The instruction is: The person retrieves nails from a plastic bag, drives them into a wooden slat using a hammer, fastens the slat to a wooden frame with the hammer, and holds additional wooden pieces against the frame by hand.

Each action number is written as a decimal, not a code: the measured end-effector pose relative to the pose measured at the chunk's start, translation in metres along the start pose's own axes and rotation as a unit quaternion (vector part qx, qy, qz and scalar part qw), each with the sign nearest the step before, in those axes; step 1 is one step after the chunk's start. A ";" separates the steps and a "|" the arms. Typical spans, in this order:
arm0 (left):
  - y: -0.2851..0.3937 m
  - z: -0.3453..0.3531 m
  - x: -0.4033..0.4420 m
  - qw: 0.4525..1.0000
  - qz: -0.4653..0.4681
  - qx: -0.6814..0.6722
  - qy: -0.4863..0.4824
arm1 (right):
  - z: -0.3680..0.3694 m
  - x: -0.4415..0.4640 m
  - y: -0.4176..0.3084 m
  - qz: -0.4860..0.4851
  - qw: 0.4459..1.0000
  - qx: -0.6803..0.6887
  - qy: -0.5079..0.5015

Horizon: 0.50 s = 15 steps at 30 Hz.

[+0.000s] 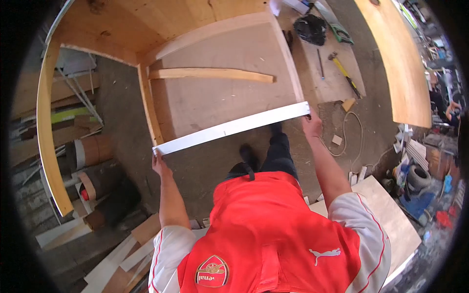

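Note:
A long white strip of board (234, 125) spans the near side of a wooden frame (149, 105), its right end higher in view than its left. My left hand (160, 164) pinches the strip's left end, beside the frame's corner. At the other end, my right hand (311, 125) grips the strip from below, near the frame's right rail (288, 56); some fingers are hidden. A loose wooden slat (212, 73) lies across the panel (210, 102) inside the frame. Whether the strip touches the frame all along, I cannot tell.
On a board to the right lie a yellow-black hammer (344, 74), a thin rod (320, 64), a black plastic bag (310, 29) and a green-handled saw (341, 33). A cord (344, 136) curls on the floor. Wood offcuts (124, 259) are piled at the left.

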<state>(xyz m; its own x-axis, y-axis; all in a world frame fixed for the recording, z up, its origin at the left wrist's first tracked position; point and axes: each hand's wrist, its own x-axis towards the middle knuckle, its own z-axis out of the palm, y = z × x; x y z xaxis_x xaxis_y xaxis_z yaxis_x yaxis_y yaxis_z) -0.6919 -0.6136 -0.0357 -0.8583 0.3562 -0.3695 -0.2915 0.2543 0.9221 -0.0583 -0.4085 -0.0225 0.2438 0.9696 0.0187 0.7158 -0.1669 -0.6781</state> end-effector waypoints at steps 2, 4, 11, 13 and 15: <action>0.001 0.001 0.001 1.000 -0.013 0.012 0.005 | -0.003 -0.001 -0.010 0.030 0.999 -0.021 -0.003; 0.000 -0.002 0.002 1.000 -0.016 0.020 0.003 | 0.001 -0.002 -0.004 0.010 1.000 -0.018 0.012; 0.002 -0.002 0.004 0.999 -0.019 0.042 -0.012 | 0.009 0.000 0.011 0.006 0.999 -0.030 0.013; -0.002 -0.004 0.011 0.999 -0.022 0.034 -0.024 | 0.007 0.003 0.010 0.001 1.000 -0.020 0.000; -0.004 -0.007 0.014 0.999 -0.026 0.032 -0.024 | 0.004 0.005 0.009 -0.009 1.000 -0.004 -0.012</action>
<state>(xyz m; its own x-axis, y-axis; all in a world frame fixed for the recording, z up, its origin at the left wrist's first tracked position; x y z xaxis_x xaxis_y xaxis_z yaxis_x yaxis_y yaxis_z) -0.7057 -0.6163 -0.0437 -0.8212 0.3828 -0.4232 -0.3059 0.3307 0.8928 -0.0529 -0.4047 -0.0314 0.2148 0.9766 0.0134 0.7252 -0.1503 -0.6719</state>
